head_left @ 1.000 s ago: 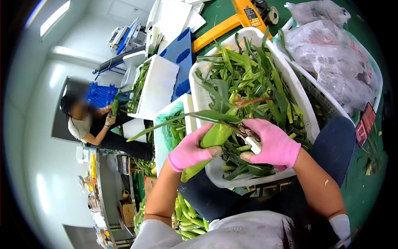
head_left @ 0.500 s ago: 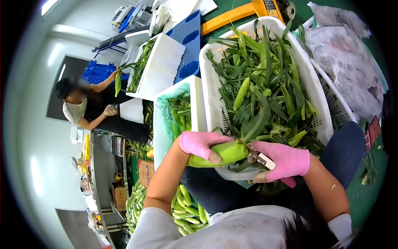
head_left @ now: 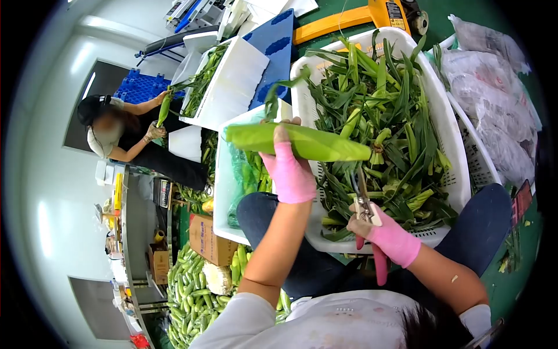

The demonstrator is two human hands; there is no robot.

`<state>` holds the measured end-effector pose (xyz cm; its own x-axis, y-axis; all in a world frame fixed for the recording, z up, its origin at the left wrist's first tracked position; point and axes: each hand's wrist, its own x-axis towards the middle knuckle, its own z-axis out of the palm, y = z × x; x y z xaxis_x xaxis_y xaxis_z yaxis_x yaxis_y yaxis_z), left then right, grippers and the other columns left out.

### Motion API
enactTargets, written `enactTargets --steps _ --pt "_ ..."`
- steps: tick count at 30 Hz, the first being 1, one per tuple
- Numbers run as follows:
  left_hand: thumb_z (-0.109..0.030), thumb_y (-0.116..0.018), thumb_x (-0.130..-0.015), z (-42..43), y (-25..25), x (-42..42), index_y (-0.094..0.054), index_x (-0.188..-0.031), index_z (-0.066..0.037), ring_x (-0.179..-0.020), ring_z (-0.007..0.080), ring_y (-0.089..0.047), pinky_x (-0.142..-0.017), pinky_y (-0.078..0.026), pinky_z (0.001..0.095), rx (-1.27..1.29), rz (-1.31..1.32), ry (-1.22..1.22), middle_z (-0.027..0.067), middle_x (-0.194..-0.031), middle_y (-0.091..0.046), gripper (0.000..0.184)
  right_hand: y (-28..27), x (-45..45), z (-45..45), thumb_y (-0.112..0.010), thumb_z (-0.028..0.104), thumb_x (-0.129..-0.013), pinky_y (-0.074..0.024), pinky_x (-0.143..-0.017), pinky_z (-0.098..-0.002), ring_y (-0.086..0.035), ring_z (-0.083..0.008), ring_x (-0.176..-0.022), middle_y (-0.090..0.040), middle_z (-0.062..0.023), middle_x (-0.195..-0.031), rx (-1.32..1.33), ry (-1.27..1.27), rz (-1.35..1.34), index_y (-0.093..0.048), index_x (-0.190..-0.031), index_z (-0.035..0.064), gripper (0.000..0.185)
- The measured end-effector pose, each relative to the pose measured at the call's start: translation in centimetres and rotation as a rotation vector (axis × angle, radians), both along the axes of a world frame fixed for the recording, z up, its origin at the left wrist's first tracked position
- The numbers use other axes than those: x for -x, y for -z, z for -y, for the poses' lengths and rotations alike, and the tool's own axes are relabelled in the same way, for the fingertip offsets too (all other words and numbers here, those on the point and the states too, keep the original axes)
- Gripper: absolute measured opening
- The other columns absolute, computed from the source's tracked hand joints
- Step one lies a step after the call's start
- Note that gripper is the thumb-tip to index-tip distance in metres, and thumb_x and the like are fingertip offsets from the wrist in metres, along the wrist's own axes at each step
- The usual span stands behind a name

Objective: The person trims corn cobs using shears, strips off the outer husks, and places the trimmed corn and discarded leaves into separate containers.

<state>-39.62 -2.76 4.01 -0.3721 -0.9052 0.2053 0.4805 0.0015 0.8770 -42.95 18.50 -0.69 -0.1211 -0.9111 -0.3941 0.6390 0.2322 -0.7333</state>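
Note:
My left hand (head_left: 290, 174), in a pink glove with bare-looking fingertips, is closed around a green ear of corn (head_left: 325, 144) in its husk. The ear lies nearly level above the crates, its cut-looking end to the right and a loose leaf curling up at the left. My right hand (head_left: 392, 238), also gloved in pink, grips pruning shears (head_left: 362, 200) with pinkish-red handles. Their blades point up just below the ear's right end, apart from it. Beneath them, a white plastic crate (head_left: 459, 168) is heaped with corn leaves and stalk trimmings (head_left: 383, 128).
Left of the crate stands a white foam box (head_left: 224, 218) lined with green plastic, holding corn. Many husked ears (head_left: 195, 291) lie on the floor beside a cardboard box (head_left: 209, 238). Bagged goods (head_left: 488, 99) sit at right. A co-worker (head_left: 133, 131) handles corn at left.
My left hand has lifted the ear up and away from the shears, turning it level. The shears have dropped slightly, showing their handles. The co-worker's two hands have come together on an ear.

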Motion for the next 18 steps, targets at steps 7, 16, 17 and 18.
enactTargets --steps 7,16,17,18 --pt "-0.045 -0.067 -0.097 -5.7 3.9 -0.8 -0.039 -0.139 -0.006 -0.121 0.0300 -0.058 -0.107 -0.048 0.0469 -0.123 -0.065 -0.020 0.0142 -0.129 -0.056 0.064 2.1 1.5 1.4 -0.083 0.018 -0.077 -0.0495 -0.093 -0.0330 -0.059 -0.0211 -0.102 -0.058 -0.0105 -0.109 0.019 0.302 -0.422 -0.042 -0.139 -0.0014 0.076" --pt "-0.046 -0.059 -0.101 -3.0 6.7 -1.5 -0.047 -0.134 -0.002 -0.120 0.0283 -0.059 -0.106 -0.049 0.0448 -0.447 -0.124 -0.185 0.0114 -0.125 -0.059 0.056 3.9 1.7 3.1 -0.084 0.020 -0.074 -0.0477 -0.097 -0.0341 -0.056 -0.0230 -0.109 -0.056 -0.0142 -0.126 -0.055 0.208 -0.540 -0.034 -0.148 -0.0070 0.093" --pt "-0.046 -0.057 -0.102 -2.6 6.6 -1.6 -0.048 -0.133 -0.002 -0.119 0.0281 -0.059 -0.105 -0.049 0.0445 -0.452 -0.113 -0.194 0.0111 -0.124 -0.060 0.054 3.1 1.8 2.9 -0.084 0.020 -0.075 -0.0476 -0.098 -0.0345 -0.056 -0.0239 -0.110 -0.055 -0.0142 -0.127 -0.091 0.160 -0.519 -0.033 -0.148 -0.0068 0.093" --pt "-0.032 -0.059 -0.102 -2.9 6.2 -2.1 -0.041 -0.137 -0.006 -0.115 0.0271 -0.062 -0.101 -0.051 0.0431 -0.431 -0.077 -0.153 0.0129 -0.127 -0.061 0.047 2.8 1.7 3.0 -0.083 0.021 -0.075 -0.0475 -0.098 -0.0348 -0.056 -0.0248 -0.111 -0.055 -0.0143 -0.128 -0.114 0.111 -0.501 -0.033 -0.149 -0.0066 0.093"
